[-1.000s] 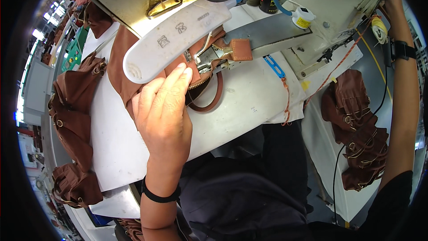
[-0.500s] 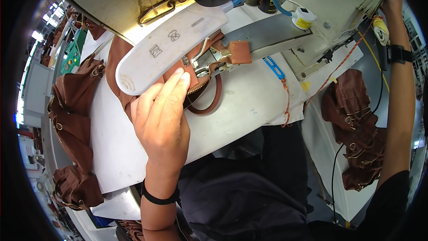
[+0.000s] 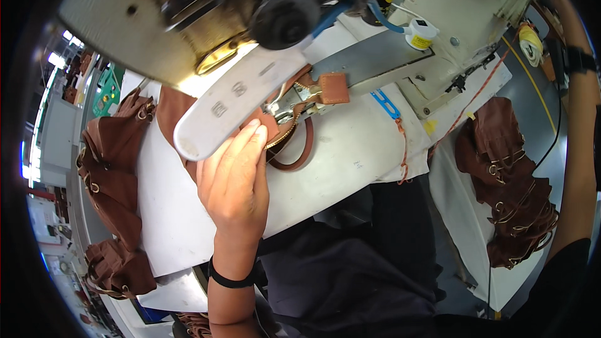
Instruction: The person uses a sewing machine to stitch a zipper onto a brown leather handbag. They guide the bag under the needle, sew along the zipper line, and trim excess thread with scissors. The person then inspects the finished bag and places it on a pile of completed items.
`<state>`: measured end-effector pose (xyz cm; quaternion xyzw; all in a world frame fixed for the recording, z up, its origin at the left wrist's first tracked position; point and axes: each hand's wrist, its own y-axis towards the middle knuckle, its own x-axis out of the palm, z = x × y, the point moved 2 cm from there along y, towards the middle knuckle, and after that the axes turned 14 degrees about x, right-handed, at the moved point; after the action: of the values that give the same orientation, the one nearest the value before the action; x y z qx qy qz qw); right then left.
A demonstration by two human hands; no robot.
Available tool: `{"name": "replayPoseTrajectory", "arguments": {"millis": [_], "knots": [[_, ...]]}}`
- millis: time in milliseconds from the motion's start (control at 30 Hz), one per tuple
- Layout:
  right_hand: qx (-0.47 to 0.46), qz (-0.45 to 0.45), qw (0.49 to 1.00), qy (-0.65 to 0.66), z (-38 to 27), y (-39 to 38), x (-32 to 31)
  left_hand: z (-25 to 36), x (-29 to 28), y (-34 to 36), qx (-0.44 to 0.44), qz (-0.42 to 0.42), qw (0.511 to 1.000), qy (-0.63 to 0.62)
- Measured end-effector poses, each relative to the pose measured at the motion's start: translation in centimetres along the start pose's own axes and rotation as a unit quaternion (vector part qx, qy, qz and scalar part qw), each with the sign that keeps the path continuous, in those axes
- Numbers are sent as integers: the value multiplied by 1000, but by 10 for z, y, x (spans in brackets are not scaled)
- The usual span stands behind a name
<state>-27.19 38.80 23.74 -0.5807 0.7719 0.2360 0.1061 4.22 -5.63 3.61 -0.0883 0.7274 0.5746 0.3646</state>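
My left hand is closed on a brown leather bag, its fingertips pressing on a small leather tab beside the presser foot of a sewing machine; the thumb is hidden. A brass zipper curves past the fingers, and a rounded strap loops over the white table. A square leather zipper end lies past the foot. The long pale lever-like guard covers part of the bag. My right hand reaches to the machine's far right end, dim at the picture's rim, its fingers not made out.
Brown bags hang along the left table edge; more lie piled at right. A blue thread snipper on an orange cord and a small white oil bottle are by the machine arm. The machine head overhangs the work.
The view has shifted, with the machine head filling more of the top. My left hand keeps its hold on the bag; my right arm still reaches to the far right, nearer the picture's edge.
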Motion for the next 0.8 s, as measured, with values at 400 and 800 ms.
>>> {"name": "replayPoseTrajectory", "arguments": {"millis": [400,800], "knots": [[-186,191,959,92,70,18,-32,0,7,4,-2,18,999,-30],[-323,-7,939,123,2,-313,239,-3,5,0,19,26,999,-26]]}}
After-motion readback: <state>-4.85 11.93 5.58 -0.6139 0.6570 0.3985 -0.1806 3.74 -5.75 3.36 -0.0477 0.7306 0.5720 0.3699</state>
